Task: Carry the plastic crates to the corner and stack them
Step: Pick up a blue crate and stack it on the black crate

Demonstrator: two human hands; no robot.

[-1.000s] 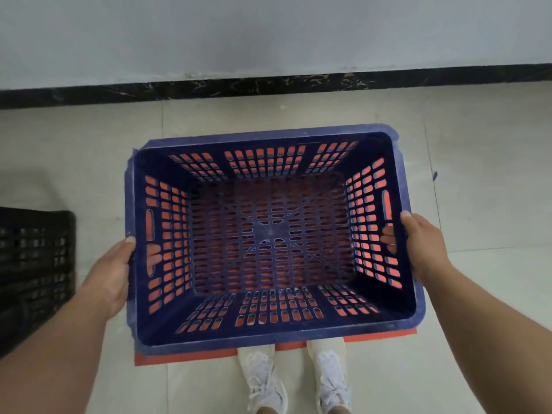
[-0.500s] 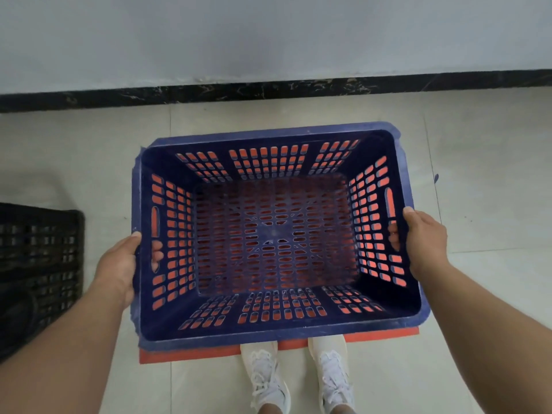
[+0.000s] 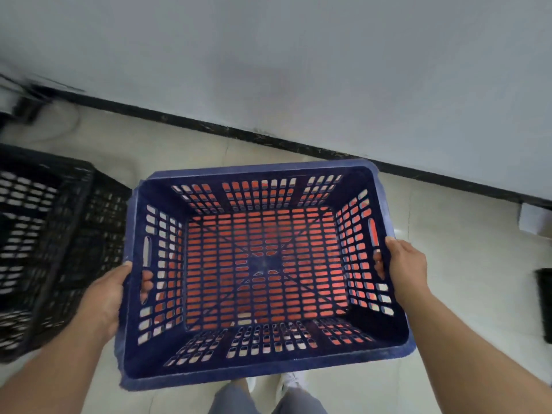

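Note:
I hold a dark blue slotted plastic crate (image 3: 265, 369) in front of me, its open top facing up. My left hand (image 3: 107, 297) grips its left wall, fingers through the handle slot. My right hand (image 3: 406, 267) grips the right wall the same way. Orange-red shows through the slots of the floor and walls, from a red crate (image 3: 263, 243) under it. On the floor to my left stands a black slotted crate (image 3: 44, 243), close to the blue crate's left edge.
A grey wall (image 3: 328, 70) with a black skirting strip (image 3: 268, 138) runs across ahead, slanting down to the right. A small white box (image 3: 534, 219) lies by the skirting at right, a dark object (image 3: 545, 303) at the right edge. Cables and clutter (image 3: 30, 100) are at far left.
The view has swung left and tilted; the black crate now fills much more of the left side. The red rim no longer shows below the blue crate. Both hands keep their grip.

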